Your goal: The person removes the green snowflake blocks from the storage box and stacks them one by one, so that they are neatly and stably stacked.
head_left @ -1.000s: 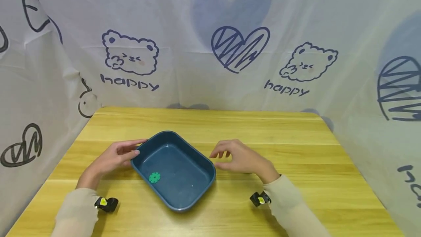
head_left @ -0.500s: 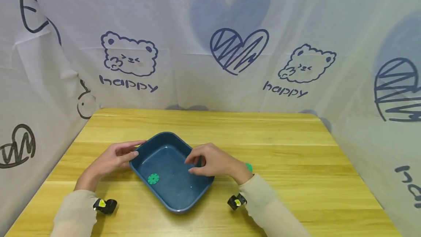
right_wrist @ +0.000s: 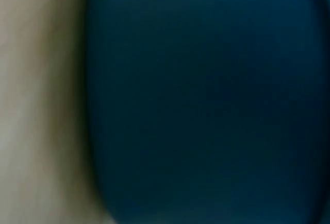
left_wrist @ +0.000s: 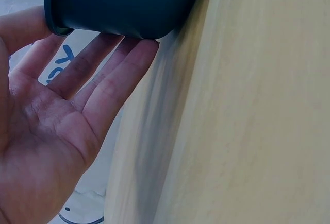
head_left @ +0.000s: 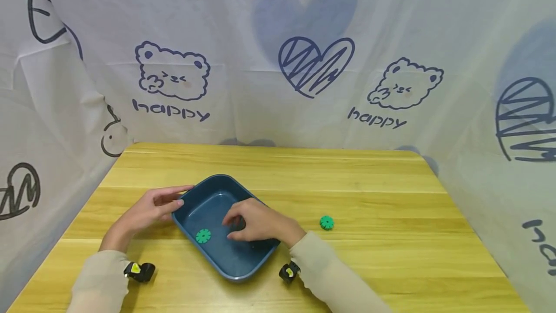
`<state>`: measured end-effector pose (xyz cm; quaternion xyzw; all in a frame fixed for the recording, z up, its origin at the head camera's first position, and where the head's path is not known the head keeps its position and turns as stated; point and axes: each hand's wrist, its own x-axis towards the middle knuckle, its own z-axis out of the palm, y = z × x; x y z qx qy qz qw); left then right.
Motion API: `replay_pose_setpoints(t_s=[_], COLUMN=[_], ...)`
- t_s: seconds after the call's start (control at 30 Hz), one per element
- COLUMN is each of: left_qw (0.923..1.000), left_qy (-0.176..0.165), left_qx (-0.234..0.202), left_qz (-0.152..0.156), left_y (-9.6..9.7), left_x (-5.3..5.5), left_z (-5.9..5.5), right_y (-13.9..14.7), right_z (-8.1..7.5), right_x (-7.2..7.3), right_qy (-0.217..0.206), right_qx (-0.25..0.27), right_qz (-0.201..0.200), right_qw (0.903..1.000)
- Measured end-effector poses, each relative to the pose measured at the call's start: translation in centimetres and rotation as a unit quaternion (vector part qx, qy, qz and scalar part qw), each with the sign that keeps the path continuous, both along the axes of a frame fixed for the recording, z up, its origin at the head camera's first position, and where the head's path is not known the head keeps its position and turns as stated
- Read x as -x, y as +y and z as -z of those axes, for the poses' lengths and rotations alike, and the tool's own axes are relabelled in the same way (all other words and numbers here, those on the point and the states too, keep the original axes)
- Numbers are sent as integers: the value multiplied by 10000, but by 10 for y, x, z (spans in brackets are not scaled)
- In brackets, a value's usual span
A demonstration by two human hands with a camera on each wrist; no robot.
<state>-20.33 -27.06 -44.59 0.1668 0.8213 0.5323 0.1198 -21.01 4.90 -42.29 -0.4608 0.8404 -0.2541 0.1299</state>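
A dark blue plastic basin [head_left: 232, 262] stands on the table, turned at an angle. My left hand [head_left: 147, 209] holds its left corner, thumb at the rim and fingers against the outer wall; the left wrist view shows these fingers [left_wrist: 121, 82] touching the wall. Inside the basin lies a green notched snowflake disc [head_left: 202, 236]. My right hand [head_left: 256, 221] reaches over the right side into the basin, fingers loosely bent, thumb and fingertips apart, nothing visible between them, a little right of that disc. The basin's wall [right_wrist: 206, 100] fills the right wrist view, blurred.
Right of the basin, another green notched piece [head_left: 326, 222] lies on the wooden table [head_left: 391, 255]; it looks thicker, perhaps more than one disc together. A printed white cloth [head_left: 252, 91] hangs behind the table and along both sides.
My right hand has moved left from outside the basin's right edge to inside it, uncovering the green piece on the table. The left hand and basin have stayed nearly still.
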Motion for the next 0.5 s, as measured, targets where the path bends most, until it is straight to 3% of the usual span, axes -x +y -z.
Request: replay_pose_setpoints(t_s=[0.27, 0.5], left_qw=[9999, 9998], left_qy=[-138, -141], left_qx=[-96, -139], left_qz=[-16, 27], left_y=[0, -1], left_x=[3, 2], left_z=[3, 0], right_y=[-26, -38], right_z=[8, 7], right_x=[-4, -13], right_qy=[438, 518], right_qx=[-603, -1048], right_qz=[-119, -91], right_qw=[9971, 9931])
